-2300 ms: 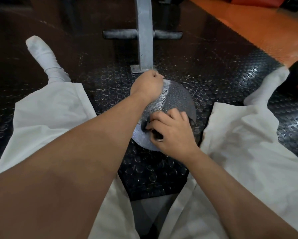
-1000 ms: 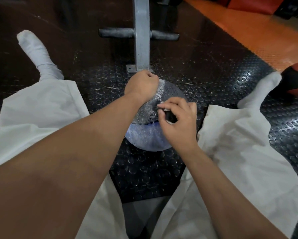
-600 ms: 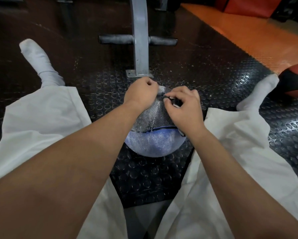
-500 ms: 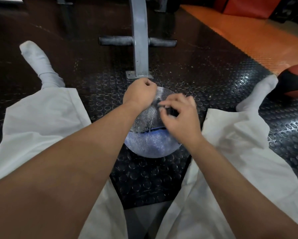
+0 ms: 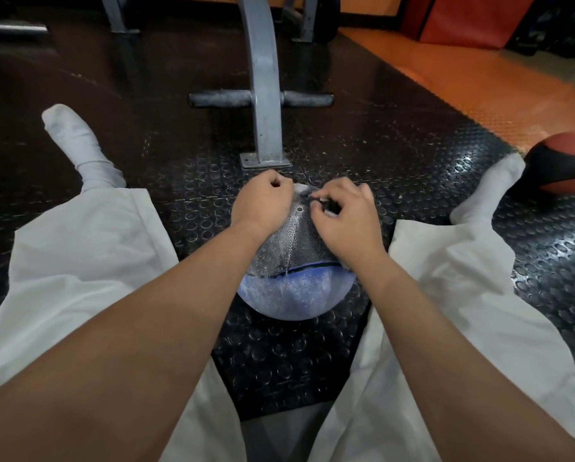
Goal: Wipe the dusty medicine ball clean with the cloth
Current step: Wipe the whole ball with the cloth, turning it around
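The dusty medicine ball (image 5: pixel 296 291) lies on the black studded floor mat between my spread legs. Its upper part is grey and textured, and its lower part is blue with a pale film of dust. My left hand (image 5: pixel 262 203) sits on the ball's upper left, with its fingers curled over the far side. My right hand (image 5: pixel 346 218) is on the ball's top right and pinches a small dark cloth (image 5: pixel 329 207) against the surface. Most of the cloth is hidden under the fingers.
A grey metal bench post (image 5: pixel 262 95) with a crossbar stands bolted just beyond the ball. A red and black ball (image 5: pixel 566 165) lies at the far right by my right sock (image 5: pixel 489 191). My white trouser legs (image 5: pixel 79 255) flank the ball. Orange flooring (image 5: pixel 479 81) starts at the back right.
My right hand has carried the cloth from the ball's near face up to its top. The blue lower section has come into view. My left hand has stayed on the upper left.
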The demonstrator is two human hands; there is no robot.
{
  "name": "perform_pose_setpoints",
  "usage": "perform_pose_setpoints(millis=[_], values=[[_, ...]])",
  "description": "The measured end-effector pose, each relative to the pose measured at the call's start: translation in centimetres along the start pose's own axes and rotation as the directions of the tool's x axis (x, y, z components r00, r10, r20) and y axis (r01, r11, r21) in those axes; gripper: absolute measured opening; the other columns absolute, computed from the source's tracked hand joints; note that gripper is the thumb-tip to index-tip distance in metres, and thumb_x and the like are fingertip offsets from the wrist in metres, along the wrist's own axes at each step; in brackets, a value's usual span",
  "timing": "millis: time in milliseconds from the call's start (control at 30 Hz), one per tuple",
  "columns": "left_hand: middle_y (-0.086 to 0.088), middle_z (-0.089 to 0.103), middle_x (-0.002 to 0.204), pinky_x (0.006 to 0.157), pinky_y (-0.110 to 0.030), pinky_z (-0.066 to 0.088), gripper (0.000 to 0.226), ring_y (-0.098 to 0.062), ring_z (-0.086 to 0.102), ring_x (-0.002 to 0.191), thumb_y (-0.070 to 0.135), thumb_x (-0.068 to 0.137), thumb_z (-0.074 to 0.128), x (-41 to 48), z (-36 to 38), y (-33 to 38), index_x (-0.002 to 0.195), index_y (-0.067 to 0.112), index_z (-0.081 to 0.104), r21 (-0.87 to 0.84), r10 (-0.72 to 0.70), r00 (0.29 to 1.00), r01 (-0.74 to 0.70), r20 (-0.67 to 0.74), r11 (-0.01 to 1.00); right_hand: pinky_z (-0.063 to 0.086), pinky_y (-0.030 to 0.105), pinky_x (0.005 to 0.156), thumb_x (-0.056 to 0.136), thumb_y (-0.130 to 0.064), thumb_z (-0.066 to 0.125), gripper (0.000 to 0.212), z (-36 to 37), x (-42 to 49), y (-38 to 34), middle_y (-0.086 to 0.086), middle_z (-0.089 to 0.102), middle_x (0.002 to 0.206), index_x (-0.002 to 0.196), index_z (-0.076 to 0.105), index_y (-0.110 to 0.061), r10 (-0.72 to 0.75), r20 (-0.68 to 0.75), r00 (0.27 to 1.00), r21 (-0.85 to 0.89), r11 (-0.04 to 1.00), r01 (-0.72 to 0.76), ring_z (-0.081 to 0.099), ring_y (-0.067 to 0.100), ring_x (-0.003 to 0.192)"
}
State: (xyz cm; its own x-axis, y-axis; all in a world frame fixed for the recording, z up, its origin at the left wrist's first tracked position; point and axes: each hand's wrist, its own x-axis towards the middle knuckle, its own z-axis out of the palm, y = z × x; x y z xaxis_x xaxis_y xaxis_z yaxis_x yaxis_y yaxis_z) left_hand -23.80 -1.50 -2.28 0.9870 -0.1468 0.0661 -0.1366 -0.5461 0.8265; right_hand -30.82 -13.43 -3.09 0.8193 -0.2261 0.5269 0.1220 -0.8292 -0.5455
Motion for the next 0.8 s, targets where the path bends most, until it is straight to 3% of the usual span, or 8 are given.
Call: perform_pose_setpoints(millis=[200, 267, 333, 433, 500, 633, 733, 800], values=[[0.012, 0.068, 0.103, 0.071, -0.033, 0.045, 0.024, -0.017, 0.059, 0.075, 0.03, 0.095, 0.044, 0.0, -1.0, -1.1, 0.077, 0.028, 0.058, -0.047, 0.003, 1.0, -0.003, 0.01, 0.999, 0.039, 0.033, 0.069, 0.078, -0.021, 0.06, 0.015, 0.1, -5.1, -0.9, -0.002, 0.064, 0.09, 0.083, 0.072, -0.015, -0.345, 0.062, 0.936, 0.055, 0.938, 0.342, 0.05, 0.024, 0.074], [0.012, 0.064, 0.098, 0.083, -0.035, 0.048, 0.024, -0.018, 0.062, 0.09, 0.03, 0.096, 0.044, -0.4, -1.1, -1.3, 0.075, 0.029, 0.057, -0.056, -0.008, 1.0, 0.008, -0.008, 0.998, 0.036, 0.03, 0.07, 0.079, -0.023, 0.058, 0.018, 0.1, -3.8, -1.3, -0.003, 0.063, 0.09, 0.085, 0.073, -0.015, -0.314, 0.065, 0.947, 0.04, 0.949, 0.312, 0.045, 0.021, 0.078], [0.013, 0.062, 0.096, 0.088, -0.034, 0.047, 0.024, -0.017, 0.061, 0.096, 0.03, 0.097, 0.045, -0.9, -1.3, -1.5, 0.076, 0.029, 0.057, -0.07, -0.015, 0.999, 0.013, -0.038, 0.997, 0.037, 0.031, 0.076, 0.084, -0.025, 0.058, 0.02, 0.5, -1.6, -2.2, -0.005, 0.061, 0.093, 0.092, 0.073, -0.015, -0.142, 0.078, 0.987, 0.017, 0.99, 0.141, 0.043, 0.02, 0.087], [0.014, 0.06, 0.094, 0.077, -0.033, 0.044, 0.021, -0.015, 0.06, 0.089, 0.029, 0.098, 0.045, -1.5, -1.5, -1.9, 0.084, 0.023, 0.059, -0.05, -0.017, 0.997, 0.013, -0.075, 0.999, 0.037, 0.035, 0.093, 0.088, -0.029, 0.057, 0.021, 1.5, 2.2, -3.0, -0.008, 0.061, 0.109, 0.101, 0.069, -0.018, 0.118, 0.149, 0.982, -0.12, 0.988, -0.1, 0.043, 0.021, 0.107], [0.011, 0.061, 0.097, 0.071, -0.031, 0.04, 0.017, -0.015, 0.058, 0.088, 0.027, 0.097, 0.047, -1.7, -1.7, -2.3, 0.088, 0.02, 0.06, -0.026, 0.007, 0.995, -0.01, -0.103, 1.0, 0.035, 0.035, 0.096, 0.089, -0.033, 0.056, 0.022, 2.0, 3.5, -3.4, -0.008, 0.061, 0.117, 0.104, 0.067, -0.021, 0.174, 0.19, 0.966, -0.143, 0.979, -0.148, 0.044, 0.02, 0.114], [-0.004, 0.06, 0.107, 0.082, -0.033, 0.041, 0.01, -0.021, 0.056, 0.097, 0.021, 0.094, 0.048, -0.6, -2.1, -2.8, 0.092, 0.016, 0.056, -0.014, 0.024, 0.994, -0.025, -0.106, 1.0, 0.023, 0.028, 0.109, 0.092, -0.035, 0.055, 0.038, 1.9, 1.1, -4.1, -0.002, 0.055, 0.134, 0.125, 0.061, -0.017, 0.02, 0.228, 0.973, -0.09, 0.996, 0.0, 0.037, 0.022, 0.13], [-0.002, 0.058, 0.127, 0.101, -0.034, 0.04, 0.027, -0.019, 0.054, 0.115, 0.021, 0.1, 0.04, -0.1, -2.2, -2.6, 0.117, 0.019, 0.06, -0.038, 0.006, 0.998, -0.003, 0.059, 0.999, 0.009, 0.027, 0.116, 0.096, -0.034, 0.052, 0.047, 0.7, -2.1, -3.9, -0.002, 0.044, 0.146, 0.138, 0.05, -0.015, -0.097, 0.238, 0.966, -0.108, 0.986, 0.125, 0.019, 0.023, 0.143], [0.001, 0.057, 0.135, 0.107, -0.035, 0.037, 0.036, -0.018, 0.052, 0.123, 0.021, 0.102, 0.035, -0.2, -2.0, -2.4, 0.128, 0.02, 0.059, -0.025, 0.012, 0.991, -0.009, 0.134, 1.0, 0.009, 0.025, 0.115, 0.097, -0.032, 0.051, 0.044, 0.2, -2.9, -3.3, -0.002, 0.046, 0.145, 0.138, 0.05, -0.014, -0.101, 0.237, 0.966, -0.103, 0.986, 0.128, 0.019, 0.023, 0.144]])
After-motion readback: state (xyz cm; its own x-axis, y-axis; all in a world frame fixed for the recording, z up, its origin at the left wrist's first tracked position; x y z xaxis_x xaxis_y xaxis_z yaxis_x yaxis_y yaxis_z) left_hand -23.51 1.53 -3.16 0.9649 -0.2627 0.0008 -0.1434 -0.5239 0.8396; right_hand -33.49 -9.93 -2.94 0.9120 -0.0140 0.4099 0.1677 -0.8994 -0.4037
